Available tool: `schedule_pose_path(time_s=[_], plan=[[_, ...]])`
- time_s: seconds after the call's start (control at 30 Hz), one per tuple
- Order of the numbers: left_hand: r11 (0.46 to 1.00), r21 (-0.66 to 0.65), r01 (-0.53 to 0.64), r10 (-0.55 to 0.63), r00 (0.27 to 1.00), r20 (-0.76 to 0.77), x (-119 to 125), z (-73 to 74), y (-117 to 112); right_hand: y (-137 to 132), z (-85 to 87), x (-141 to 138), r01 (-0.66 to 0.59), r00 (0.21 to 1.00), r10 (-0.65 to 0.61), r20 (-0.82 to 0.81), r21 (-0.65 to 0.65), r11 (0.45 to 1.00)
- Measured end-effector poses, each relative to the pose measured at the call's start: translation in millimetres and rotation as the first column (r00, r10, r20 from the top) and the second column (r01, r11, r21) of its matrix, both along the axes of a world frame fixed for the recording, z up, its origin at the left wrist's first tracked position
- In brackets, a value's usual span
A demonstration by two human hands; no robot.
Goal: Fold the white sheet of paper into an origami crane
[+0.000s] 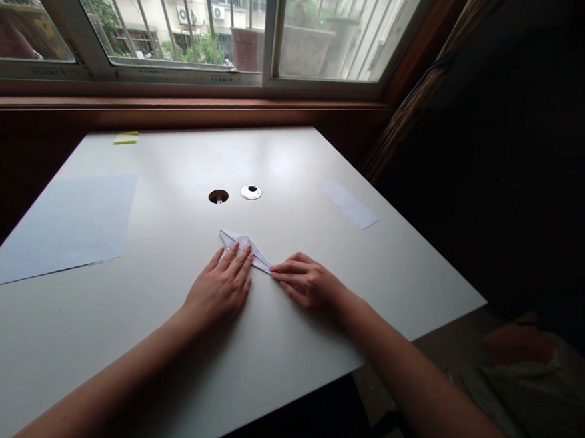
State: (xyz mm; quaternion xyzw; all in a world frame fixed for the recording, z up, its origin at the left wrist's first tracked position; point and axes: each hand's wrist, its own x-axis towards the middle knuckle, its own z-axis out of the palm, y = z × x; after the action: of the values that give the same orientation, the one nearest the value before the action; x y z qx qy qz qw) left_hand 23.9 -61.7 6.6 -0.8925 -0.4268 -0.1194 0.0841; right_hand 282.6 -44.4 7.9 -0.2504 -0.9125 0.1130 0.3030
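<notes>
A narrow folded piece of white paper [245,240], pointed at its far left end, lies on the white table [163,343]. My left hand [223,281] rests flat over its near side, fingers stretched out and pressing it down. At the paper's right tip, my right hand [308,280] pinches the end between thumb and fingers. Part of the paper is hidden under the left fingertips.
White sheets [66,223] lie at the left, and a paper strip [349,204] at the right. Behind the hands are a round hole [218,196] and its cover [251,192]. Yellow sticky notes [126,138] sit at the back edge, below the window [186,21].
</notes>
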Motion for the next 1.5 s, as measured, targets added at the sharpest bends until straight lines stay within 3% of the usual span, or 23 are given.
schedule_pose_path(time_s=[0.33, 0.63, 0.93, 1.23, 1.5], plan=[[0.969, -0.013, 0.248, -0.247, 0.966, 0.079, -15.4, -1.9, 16.6, 1.5, 0.9, -2.2, -0.04, 0.993, 0.025, -0.113, -0.127, 0.991], [0.979, 0.002, 0.203, -0.202, 0.971, 0.127, -14.3, 1.4, 15.0, 4.1, 2.9, 2.6, 0.04, 0.998, -0.046, -0.032, -0.152, 0.988], [0.985, 0.014, 0.171, -0.171, 0.978, 0.12, -13.8, 3.8, 14.7, 5.3, -5.3, 0.8, 0.081, 0.992, -0.089, -0.084, -0.101, 0.992], [0.976, 0.115, 0.188, -0.201, 0.973, 0.115, -13.5, 5.3, 16.1, 5.3, -9.5, -3.6, 0.146, 0.987, -0.145, -0.063, 0.015, 0.989], [0.94, 0.258, 0.224, -0.251, 0.965, 0.076, -12.3, 5.1, 14.1, 3.9, -7.9, -6.2, 0.146, 0.986, -0.145, -0.078, -0.004, 0.989]])
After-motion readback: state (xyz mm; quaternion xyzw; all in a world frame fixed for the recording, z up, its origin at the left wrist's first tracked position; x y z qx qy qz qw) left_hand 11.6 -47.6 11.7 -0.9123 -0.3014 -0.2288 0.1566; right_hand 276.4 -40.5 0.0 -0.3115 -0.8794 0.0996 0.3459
